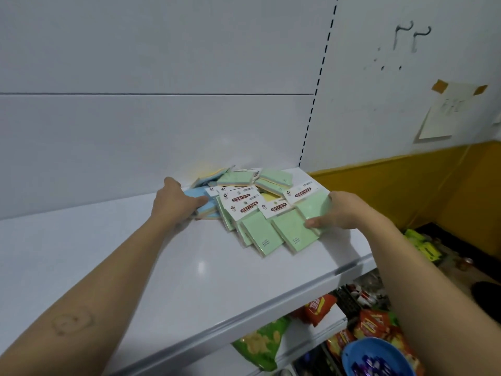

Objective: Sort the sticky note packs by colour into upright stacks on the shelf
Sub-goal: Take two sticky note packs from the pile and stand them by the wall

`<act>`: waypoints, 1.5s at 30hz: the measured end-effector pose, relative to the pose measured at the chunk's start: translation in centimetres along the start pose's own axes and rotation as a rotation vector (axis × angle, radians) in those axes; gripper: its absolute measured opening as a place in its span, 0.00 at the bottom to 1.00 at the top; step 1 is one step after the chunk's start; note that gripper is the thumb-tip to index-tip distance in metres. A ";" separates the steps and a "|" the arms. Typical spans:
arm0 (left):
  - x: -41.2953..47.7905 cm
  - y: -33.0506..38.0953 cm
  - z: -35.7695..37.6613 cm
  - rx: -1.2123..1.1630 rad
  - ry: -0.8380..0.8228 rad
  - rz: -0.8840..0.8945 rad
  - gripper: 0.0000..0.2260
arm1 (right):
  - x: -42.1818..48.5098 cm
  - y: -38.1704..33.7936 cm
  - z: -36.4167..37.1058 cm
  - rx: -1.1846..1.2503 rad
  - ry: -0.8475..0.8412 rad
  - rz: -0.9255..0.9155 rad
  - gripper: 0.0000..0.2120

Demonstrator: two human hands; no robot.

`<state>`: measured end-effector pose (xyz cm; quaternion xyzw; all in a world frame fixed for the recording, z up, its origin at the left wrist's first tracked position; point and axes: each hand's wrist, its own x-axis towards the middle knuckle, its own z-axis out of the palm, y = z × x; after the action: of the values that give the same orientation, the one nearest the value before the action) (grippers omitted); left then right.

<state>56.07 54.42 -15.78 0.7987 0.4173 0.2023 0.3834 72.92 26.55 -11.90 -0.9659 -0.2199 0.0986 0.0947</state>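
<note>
Your left hand (176, 204) is stretched out over the left end of the pile and rests on the blue packs (195, 193), which lie flat on the white shelf (135, 253) close to the back panel. One digit lies straight across the top blue pack; the rest of that hand is turned away from the camera. I cannot tell whether you are gripping the blue packs or only pressing on them.

Your right hand (344, 210) is closed on a green pack (314, 210) at the right end of the pile. Your thumb presses its front face near the lower corner, and your fingers wrap round its right edge. That pack is tilted and leans against its neighbours.

The sticky note packs (252, 210) are heaped loosely between your two hands, towards the right end of the shelf. Green ones with white "STICKY NOTE" header cards fan out at the front. More green ones lie flat behind them, and a little yellow shows in the middle.

On the lower shelves you can see snack bags (320, 308) and a blue bowl (376, 356). A sheet of paper (444, 115) is taped to the wall on the right.
</note>
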 end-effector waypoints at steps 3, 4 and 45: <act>0.0 -0.2 -0.3 -0.111 0.013 -0.018 0.35 | 0.1 0.0 -0.6 -0.030 0.005 -0.031 0.27; 0.0 -0.1 -0.5 -0.153 0.019 -0.024 0.36 | 0.1 0.1 -0.8 -0.016 0.017 -0.041 0.24; -4.6 -0.3 -22.1 -0.226 0.345 0.225 0.07 | 0.7 -20.1 -3.2 0.786 0.253 -0.600 0.07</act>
<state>39.09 60.59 -2.25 0.7458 0.3597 0.4226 0.3685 66.12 44.23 -4.33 -0.7561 -0.4206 0.0247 0.5008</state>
